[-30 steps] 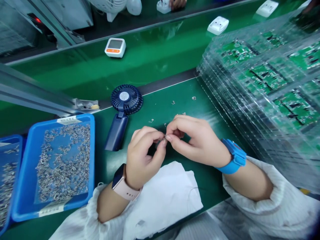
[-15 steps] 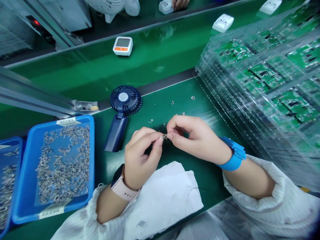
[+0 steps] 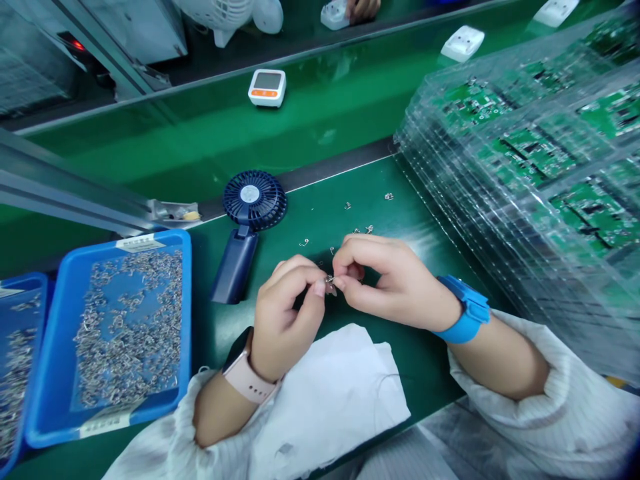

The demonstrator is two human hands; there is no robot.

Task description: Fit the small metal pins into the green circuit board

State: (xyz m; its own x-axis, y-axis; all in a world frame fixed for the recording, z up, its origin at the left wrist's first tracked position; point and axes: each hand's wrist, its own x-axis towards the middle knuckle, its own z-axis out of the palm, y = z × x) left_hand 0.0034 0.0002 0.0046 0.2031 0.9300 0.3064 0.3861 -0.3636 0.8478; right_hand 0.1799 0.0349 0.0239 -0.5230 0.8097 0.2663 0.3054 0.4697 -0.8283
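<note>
Between my fingertips, near the middle of the head view, is a small bent metal clip (image 3: 329,281). My left hand (image 3: 289,313) pinches it from the left with thumb and forefinger. From the other side, my right hand (image 3: 387,280) pinches its right end; the fingertips partly hide the piece, so I cannot tell whether it is one part or two hooked together. Just beyond my hands, several loose wire clips (image 3: 369,229) lie on the green work surface (image 3: 320,190). A white cloth (image 3: 335,400) lies below my hands.
At left stand a blue tray (image 3: 186,320) of many small metal parts and a second blue tray (image 3: 44,347). A dark blue handheld fan (image 3: 235,263) lies beside them. Stacked clear trays of circuit boards (image 3: 537,157) rise at right. A white timer (image 3: 267,88) and another person's hand (image 3: 364,9) are farther back.
My hands stay pinched together around the metal clip, with slightly shifted fingers. The background has moved a little to the right in the view. The timer sits farther right along the green belt.
</note>
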